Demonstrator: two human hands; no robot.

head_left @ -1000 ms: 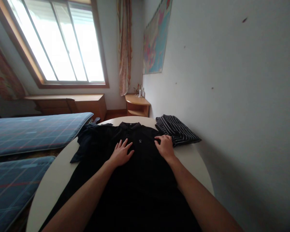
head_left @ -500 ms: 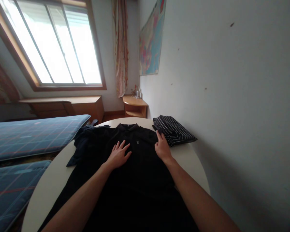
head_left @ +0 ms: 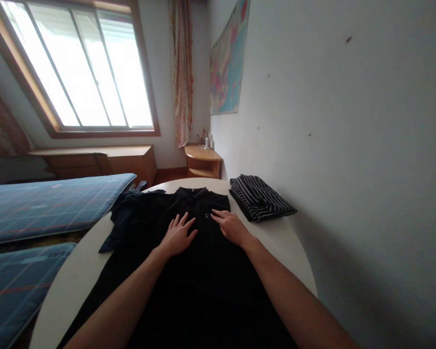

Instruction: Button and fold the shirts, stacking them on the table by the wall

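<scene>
A black polo shirt [head_left: 210, 271] lies spread on a round white table, its collar at the far end and a small light logo on the chest. My left hand [head_left: 178, 236] rests flat on the chest with fingers spread. Just right of the logo, my right hand [head_left: 234, 228] has its fingers closed on the shirt's fabric, pointing left. The sleeve on that side is turned inward over the body, and dark cloth hides its exact edge. At the left, a dark navy garment [head_left: 112, 235] lies partly under or against the shirt; the boundary is hard to see.
A folded black-and-white striped garment [head_left: 263, 196] sits at the right of the white table [head_left: 296, 261], near the wall. Blue plaid mattresses [head_left: 51, 203] stand along the left. Behind are a desk [head_left: 131, 152], a wooden corner shelf [head_left: 203, 153] and a window.
My right hand has moved left from beside the striped garment to near the logo, and the shirt's right sleeve has folded inward with it. The left hand has stayed in place.
</scene>
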